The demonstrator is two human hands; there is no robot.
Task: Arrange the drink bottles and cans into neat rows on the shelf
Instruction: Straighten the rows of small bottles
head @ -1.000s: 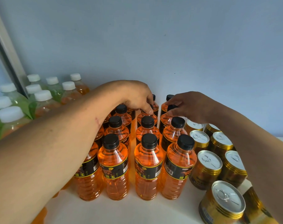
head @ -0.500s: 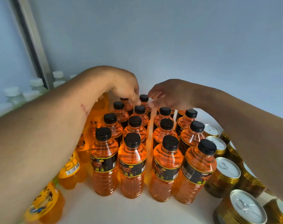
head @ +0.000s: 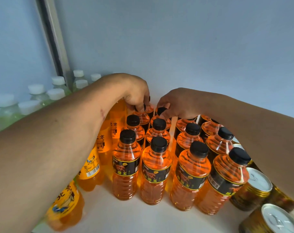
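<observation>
I have the black-capped orange bottles [head: 156, 167] standing on the white shelf [head: 109, 214] in four files running back to the wall, with a gap down the middle between the second and third file. My left hand [head: 136, 95] is at the rear of the left pair, fingers [head: 140, 107] pinched on the cap of the back bottle [head: 143, 115]. My right hand [head: 178, 103] is just beside it, fingers [head: 165, 106] closed around the cap of the next rear bottle [head: 161, 113]. Both bottles stand upright on the shelf.

I judge the step in hand to be squaring up the back of these files. Next I would nudge the two rear bottles into line with those in front, then perhaps close the middle gap, keeping the push low and gentle since tall bottles held by the cap tip easily.

To the left, yellow-labelled orange soda bottles [head: 90, 167] crowd under my forearm, with white-capped green bottles [head: 55, 95] beyond the upright post [head: 54, 39]. Gold cans [head: 253, 187] sit tight against the right file, beneath my right arm, leaving little room to shift sideways
</observation>
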